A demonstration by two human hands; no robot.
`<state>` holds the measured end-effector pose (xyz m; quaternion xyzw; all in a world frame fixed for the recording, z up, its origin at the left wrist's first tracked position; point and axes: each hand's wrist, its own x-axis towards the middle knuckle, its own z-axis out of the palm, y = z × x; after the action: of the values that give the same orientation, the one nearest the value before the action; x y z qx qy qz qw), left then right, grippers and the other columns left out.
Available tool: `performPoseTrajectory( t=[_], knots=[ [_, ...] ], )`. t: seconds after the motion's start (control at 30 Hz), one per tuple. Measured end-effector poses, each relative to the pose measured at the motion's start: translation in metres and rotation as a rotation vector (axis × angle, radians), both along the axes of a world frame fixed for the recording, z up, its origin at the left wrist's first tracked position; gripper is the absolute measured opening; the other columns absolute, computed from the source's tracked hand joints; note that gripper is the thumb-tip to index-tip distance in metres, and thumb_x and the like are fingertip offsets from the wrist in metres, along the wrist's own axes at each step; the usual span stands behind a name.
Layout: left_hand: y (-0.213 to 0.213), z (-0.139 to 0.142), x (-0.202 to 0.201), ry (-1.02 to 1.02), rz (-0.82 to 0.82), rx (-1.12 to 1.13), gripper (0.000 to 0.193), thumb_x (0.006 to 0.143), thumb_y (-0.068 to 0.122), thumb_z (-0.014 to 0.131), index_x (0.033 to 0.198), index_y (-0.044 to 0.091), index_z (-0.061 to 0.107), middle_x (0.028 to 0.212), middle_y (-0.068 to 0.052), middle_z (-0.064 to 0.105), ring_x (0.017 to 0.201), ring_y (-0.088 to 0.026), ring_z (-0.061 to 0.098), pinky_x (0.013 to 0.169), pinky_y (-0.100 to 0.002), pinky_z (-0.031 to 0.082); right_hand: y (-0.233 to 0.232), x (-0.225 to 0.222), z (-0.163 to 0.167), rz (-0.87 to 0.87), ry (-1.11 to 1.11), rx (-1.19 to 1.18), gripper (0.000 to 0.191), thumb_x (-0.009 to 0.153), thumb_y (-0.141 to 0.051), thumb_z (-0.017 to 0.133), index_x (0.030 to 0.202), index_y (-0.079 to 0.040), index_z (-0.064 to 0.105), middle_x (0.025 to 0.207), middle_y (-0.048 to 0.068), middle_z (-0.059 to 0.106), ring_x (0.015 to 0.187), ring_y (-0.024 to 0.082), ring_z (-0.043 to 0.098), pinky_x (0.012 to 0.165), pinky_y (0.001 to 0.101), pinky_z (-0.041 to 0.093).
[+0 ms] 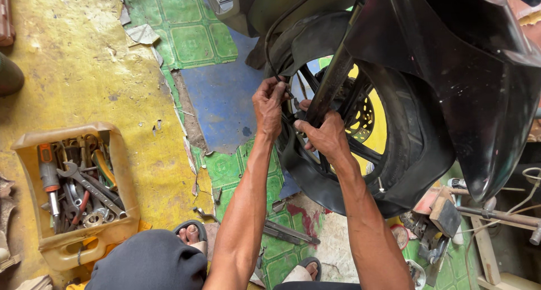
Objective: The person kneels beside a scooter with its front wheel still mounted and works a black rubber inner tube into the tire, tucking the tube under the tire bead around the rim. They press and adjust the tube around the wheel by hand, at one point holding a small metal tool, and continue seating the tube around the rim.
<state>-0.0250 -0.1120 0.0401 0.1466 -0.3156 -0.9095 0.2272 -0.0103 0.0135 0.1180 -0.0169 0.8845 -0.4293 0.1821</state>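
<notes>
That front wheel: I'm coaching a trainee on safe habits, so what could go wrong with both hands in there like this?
1. Both the left hand and right hand are between the spokes of the wheel, beside the fork leg; if the wheel turns, fingers may get pinched.
2. The brake disc sits close to the right hand; its edge might cut knuckles.
3. A flat metal tool lies loose on the floor by the sandalled feet, a possible trip or slip.

I see a rough floor (79, 70) painted yellow, with worn green patterned sheets (186, 25) and a blue patch (222, 98) laid over it. A yellowish plastic tray (121, 171) full of wrenches stands on the left. Wooden pieces (487, 250) lie at the right. The light is soft daylight.
</notes>
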Motion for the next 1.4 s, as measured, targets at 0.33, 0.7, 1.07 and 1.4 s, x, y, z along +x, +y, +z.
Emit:
performPoseTrajectory(
  t=[0.33, 0.7, 1.07, 1.4],
  knots=[
    [0.001, -0.007, -0.003, 0.019, -0.038, 0.023, 0.019, 0.100, 0.012, 0.069, 0.112, -0.002, 0.069, 0.090, -0.002, 0.068, 0.076, -0.008, 0.060, 0.072, -0.026, 0.055, 0.002, -0.001, -0.005, 0.025, 0.034, -0.022, 0.053, 0.081, -0.011, 0.076, 0.131, 0.001, 0.065, 0.113, 0.013, 0.075, 0.063, 0.009, 0.067, 0.044, 0.0251, 0.056],
    [0.002, -0.010, -0.002, -0.007, -0.077, 0.007, 0.021, 0.099, 0.013, 0.069, 0.112, -0.003, 0.068, 0.089, -0.005, 0.071, 0.076, -0.009, 0.063, 0.071, -0.027, 0.056, 0.003, 0.000, -0.010, 0.050, 0.078, -0.054, 0.052, 0.082, -0.010, 0.074, 0.131, 0.002, 0.061, 0.128, 0.009, 0.071, 0.067, 0.009, 0.070, 0.043, 0.0242, 0.056],
    [-0.001, -0.015, -0.003, -0.080, -0.123, -0.111, 0.019, 0.100, 0.011, 0.064, 0.110, -0.005, 0.068, 0.085, -0.006, 0.069, 0.065, -0.012, 0.064, 0.058, -0.028, 0.055, 0.002, 0.003, -0.012, 0.027, 0.100, -0.040, 0.050, 0.082, -0.011, 0.076, 0.129, 0.001, 0.063, 0.112, 0.009, 0.072, 0.063, 0.010, 0.068, 0.043, 0.0244, 0.055],
    [0.005, -0.016, -0.005, -0.051, -0.077, -0.094, 0.021, 0.101, 0.011, 0.065, 0.113, -0.005, 0.068, 0.088, -0.008, 0.072, 0.072, -0.011, 0.064, 0.065, -0.028, 0.055, 0.005, 0.001, -0.015, 0.052, 0.119, -0.057, 0.051, 0.082, -0.011, 0.075, 0.130, 0.002, 0.062, 0.124, 0.010, 0.071, 0.066, 0.011, 0.069, 0.042, 0.0245, 0.055]
  ],
)
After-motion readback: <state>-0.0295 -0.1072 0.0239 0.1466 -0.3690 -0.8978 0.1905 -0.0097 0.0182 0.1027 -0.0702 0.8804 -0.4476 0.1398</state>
